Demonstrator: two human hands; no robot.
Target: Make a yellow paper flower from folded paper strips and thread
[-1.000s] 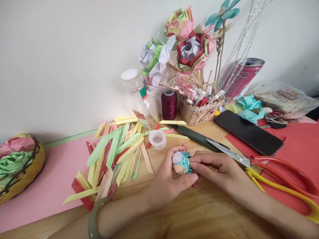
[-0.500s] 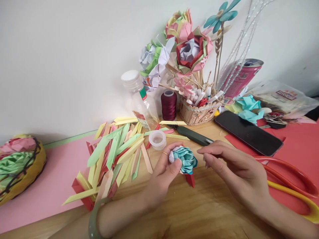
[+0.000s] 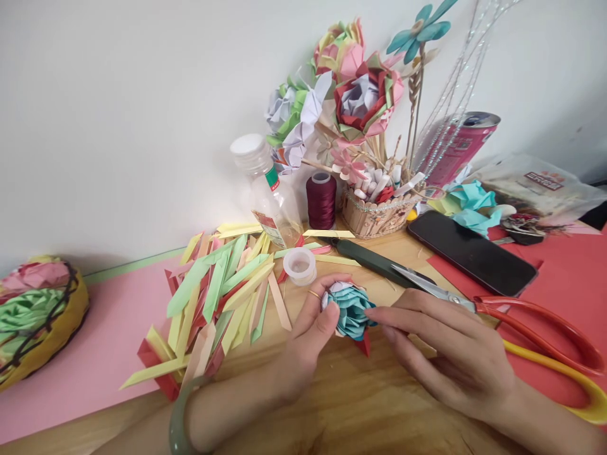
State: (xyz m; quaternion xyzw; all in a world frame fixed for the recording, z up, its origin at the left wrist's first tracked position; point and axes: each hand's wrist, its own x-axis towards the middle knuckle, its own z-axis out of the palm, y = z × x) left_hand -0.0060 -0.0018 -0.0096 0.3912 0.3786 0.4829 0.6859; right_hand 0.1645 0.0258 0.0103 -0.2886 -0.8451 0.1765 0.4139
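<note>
A small teal paper flower (image 3: 351,308) with white and red outer petals is held over the wooden table (image 3: 351,398). The thumb and fingers of my left hand (image 3: 310,335) grip its left side. From the right, the index fingertip of my right hand (image 3: 450,347) touches the flower's right edge, with the thumb just below and apart. I see nothing held in the right hand. Folded paper strips (image 3: 222,284) in green, yellow, red and peach lie in a pile left of my hands.
Behind the flower are a round plastic cap (image 3: 300,265), a clear bottle (image 3: 274,208), maroon thread (image 3: 321,201) and a flower basket (image 3: 377,213). Scissors (image 3: 535,316), a dark-green handled tool (image 3: 374,259) and a phone (image 3: 474,253) lie rightward. A yellow basket (image 3: 71,309) stands far left.
My right hand has moved down and left so its index fingertip meets the flower, uncovering the scissor blades. The flower has tilted slightly in my left hand.
</note>
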